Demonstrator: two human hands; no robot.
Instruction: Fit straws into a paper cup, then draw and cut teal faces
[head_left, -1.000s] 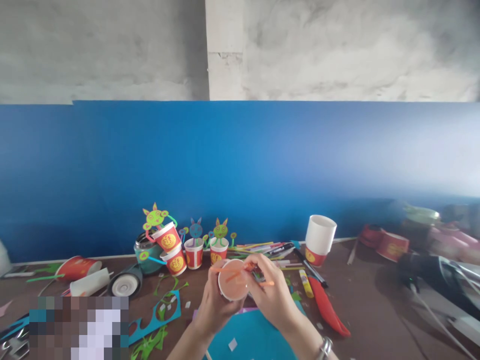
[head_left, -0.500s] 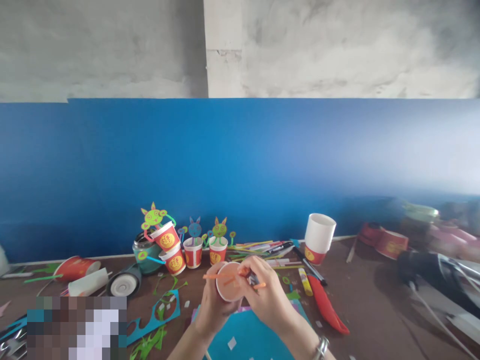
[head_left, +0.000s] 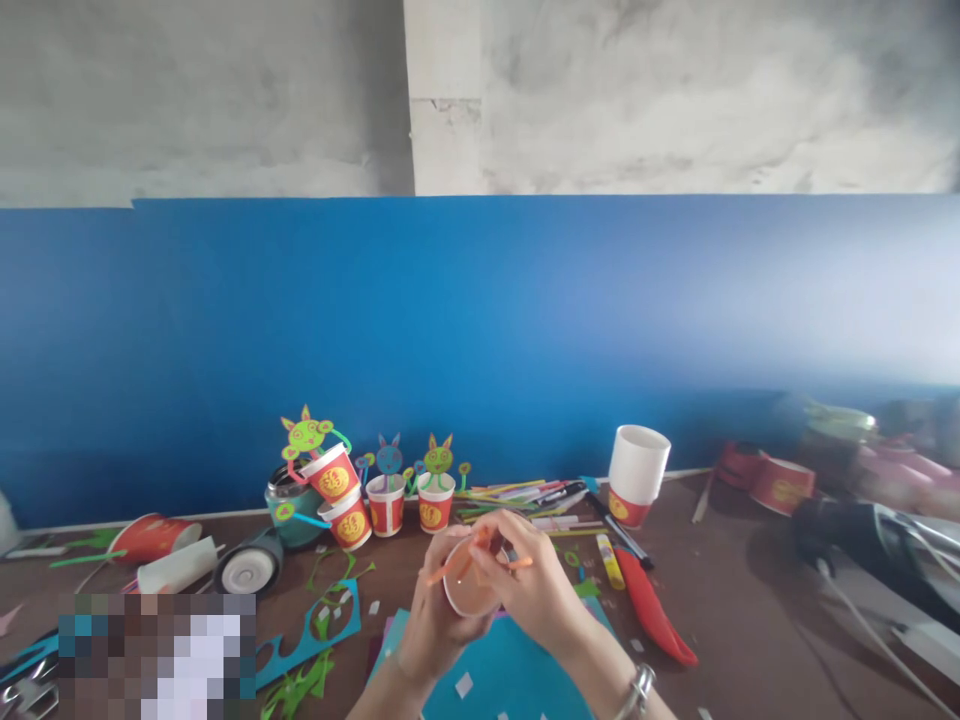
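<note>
My left hand (head_left: pixel 431 630) is wrapped round a paper cup (head_left: pixel 463 598), its mouth tilted toward me. My right hand (head_left: pixel 531 588) is closed at the cup's rim, pinching a thin orange strip (head_left: pixel 519 563) that looks like a straw or bent paper. One end of it sticks out left across the rim, the other to the right; its middle is partly hidden by my fingers. Beneath both hands lie blue paper sheets (head_left: pixel 517 670) with small white scraps.
Finished cups (head_left: pixel 386 510) with paper cat figures stand at the wall, some leaning on a green flask (head_left: pixel 300 520). Coloured sticks (head_left: pixel 517 495), a glue stick (head_left: pixel 610 563), a red pouch-like item (head_left: pixel 660 615) and stacked white cups (head_left: pixel 639 465) lie right. Cut paper scraps (head_left: pixel 330 620) lie left.
Both hands and the cup have shifted slightly right. The orange strip's left end now angles downward over the rim, and its middle is raised at my right fingertips.
</note>
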